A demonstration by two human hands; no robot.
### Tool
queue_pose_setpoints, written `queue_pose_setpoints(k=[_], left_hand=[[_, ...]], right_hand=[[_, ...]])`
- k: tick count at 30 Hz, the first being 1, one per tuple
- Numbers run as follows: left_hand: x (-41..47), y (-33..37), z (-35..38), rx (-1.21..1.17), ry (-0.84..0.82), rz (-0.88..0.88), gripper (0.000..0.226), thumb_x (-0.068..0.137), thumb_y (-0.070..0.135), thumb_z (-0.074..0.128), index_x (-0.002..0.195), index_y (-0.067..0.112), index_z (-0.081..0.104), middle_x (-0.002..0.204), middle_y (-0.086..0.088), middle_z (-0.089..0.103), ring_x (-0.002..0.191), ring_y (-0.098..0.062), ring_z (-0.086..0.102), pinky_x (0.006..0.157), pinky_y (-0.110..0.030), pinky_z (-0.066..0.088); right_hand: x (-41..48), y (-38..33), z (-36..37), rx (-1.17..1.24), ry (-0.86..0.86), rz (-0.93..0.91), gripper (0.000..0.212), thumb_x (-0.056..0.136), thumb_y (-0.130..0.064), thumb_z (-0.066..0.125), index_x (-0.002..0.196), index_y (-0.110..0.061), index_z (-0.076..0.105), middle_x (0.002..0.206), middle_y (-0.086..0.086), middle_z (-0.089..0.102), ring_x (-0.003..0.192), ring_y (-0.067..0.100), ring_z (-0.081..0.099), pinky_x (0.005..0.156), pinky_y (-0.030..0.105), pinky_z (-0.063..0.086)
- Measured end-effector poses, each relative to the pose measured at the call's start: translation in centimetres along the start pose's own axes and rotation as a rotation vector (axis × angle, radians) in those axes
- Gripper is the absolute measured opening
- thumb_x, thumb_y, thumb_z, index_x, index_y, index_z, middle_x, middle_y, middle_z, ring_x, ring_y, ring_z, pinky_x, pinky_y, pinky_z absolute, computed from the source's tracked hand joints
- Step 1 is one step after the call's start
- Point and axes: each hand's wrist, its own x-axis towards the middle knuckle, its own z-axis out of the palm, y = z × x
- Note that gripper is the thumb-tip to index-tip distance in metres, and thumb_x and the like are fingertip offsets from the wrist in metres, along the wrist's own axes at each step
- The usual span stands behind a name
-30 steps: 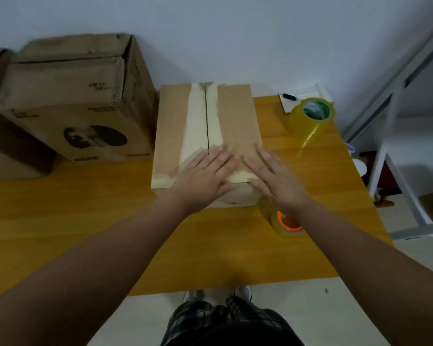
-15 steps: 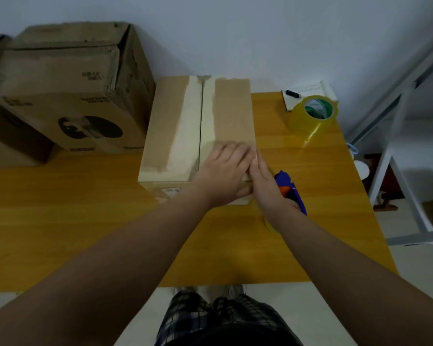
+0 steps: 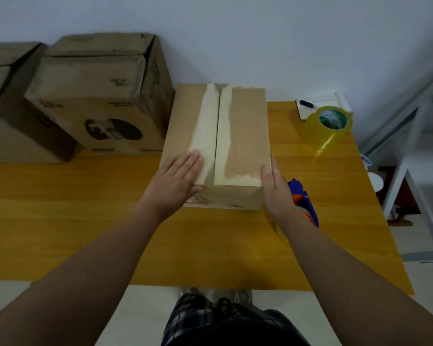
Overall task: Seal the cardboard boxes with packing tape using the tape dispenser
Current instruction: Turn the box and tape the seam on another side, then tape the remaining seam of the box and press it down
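— Both hands lie open and flat, and nothing is gripped. The left hand [image 3: 178, 181] is pressed with straight fingers on the near left corner of the cardboard box [image 3: 248, 136]. The right hand [image 3: 275, 188] is set against the box's right wall, and its thumb is laid over the top edge.

— Where is the box placed?

— It is stood on the wooden table [image 3: 85, 221], about midway between the side edges, and its far end is pushed to the back edge by the wall. Both flaps are closed, and a pale strip is seen along the centre seam.

— And the tape dispenser?

— The blue and orange tape dispenser [image 3: 308, 203] is laid on the table just beside the right wrist. It is partly hidden by the wrist and is close to the box's near right corner.

— What is seen farther back?

— A yellow roll of tape [image 3: 320, 136] is stood near the far right corner, and a notepad [image 3: 323, 97] and a pen [image 3: 306, 103] are seen behind it. At the far left, a larger printed box [image 3: 85, 101] is set just beside the cardboard box, and another box [image 3: 0, 71] is seen to its left.
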Motion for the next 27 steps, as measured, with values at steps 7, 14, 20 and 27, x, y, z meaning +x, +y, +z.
queue_pose_setpoints(k=[7, 14, 20, 27], left_hand=[[-1.4, -0.9, -0.9, -0.219, -0.093, -0.155, 0.064, 0.095, 0.048, 0.025, 0.150, 0.028, -0.003, 0.158, -0.001, -0.012, 0.138, -0.021, -0.022, 0.114, -0.042, 0.013], [-1.2, 0.7, -2.4, -0.267, -0.072, -0.212, 0.065, 0.093, 0.054, 0.037, 0.150, 0.032, 0.015, 0.158, 0.001, 0.012, 0.143, -0.025, 0.007, 0.107, -0.042, 0.034], [-0.3, 7.1, -3.6, -0.242, -0.008, -0.207, 0.070, 0.092, 0.062, 0.033, 0.148, 0.022, 0.025, 0.133, -0.009, 0.037, 0.121, -0.023, 0.031, 0.093, -0.032, 0.043], [0.7, 14.6, -3.9, -0.373, 0.028, 0.065, 0.055, 0.098, 0.032, 0.034, 0.148, 0.012, 0.025, 0.138, -0.010, 0.035, 0.124, -0.023, 0.030, 0.104, -0.031, 0.029]], right_hand=[[-1.3, -0.8, -0.6, -0.214, 0.075, -0.009, 0.051, 0.103, -0.044, 0.017, 0.150, -0.025, 0.026, 0.149, -0.001, 0.038, 0.143, 0.020, 0.022, 0.119, 0.045, -0.003], [-4.4, 7.1, -5.8, -1.059, -0.284, 0.096, 0.076, 0.086, -0.062, 0.051, 0.148, -0.041, 0.012, 0.160, -0.003, -0.016, 0.145, 0.022, -0.021, 0.113, 0.060, 0.006], [-4.4, 6.6, -8.4, -1.009, -0.136, 0.286, 0.074, 0.090, -0.061, 0.047, 0.150, -0.039, 0.010, 0.161, -0.001, -0.008, 0.146, 0.026, -0.015, 0.113, 0.061, 0.007], [-5.0, -1.1, -5.7, 0.050, 0.068, 0.109, 0.072, 0.094, -0.051, 0.048, 0.151, -0.018, 0.021, 0.150, -0.002, 0.033, 0.139, 0.020, 0.031, 0.110, 0.035, 0.031]])
